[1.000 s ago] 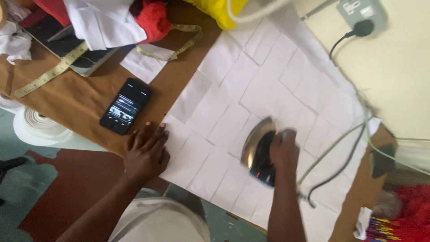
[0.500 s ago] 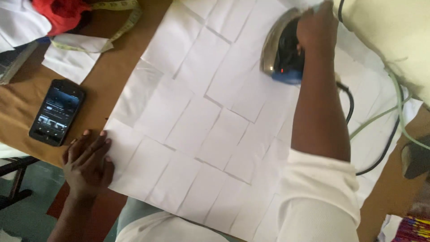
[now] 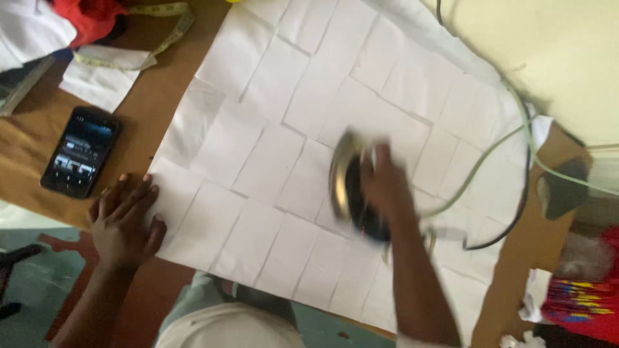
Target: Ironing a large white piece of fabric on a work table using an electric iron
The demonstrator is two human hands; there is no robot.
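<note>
A white cloth point(image 3: 277, 148) made of many rectangular patches lies spread over a brown table point(image 3: 145, 116). My right hand point(image 3: 383, 183) grips the handle of a dark electric iron point(image 3: 351, 193) with a metal soleplate, resting on the cloth's middle right; the iron is motion-blurred. My left hand point(image 3: 122, 222) lies flat, fingers spread, on the cloth's near left corner at the table's edge. The iron's pale cord point(image 3: 490, 161) loops away to the right.
A black smartphone point(image 3: 80, 151) lies left of the cloth. A yellow measuring tape point(image 3: 151, 38), a folded white piece point(image 3: 103, 74) and red fabric point(image 3: 87, 13) sit at the far left. Colourful material point(image 3: 583, 303) lies at the right. A dark object point(image 3: 561, 190) sits by the cord.
My right hand has drawn the iron from the cloth's far right corner back toward me to the middle. My left hand stays pressed on the near left corner.
</note>
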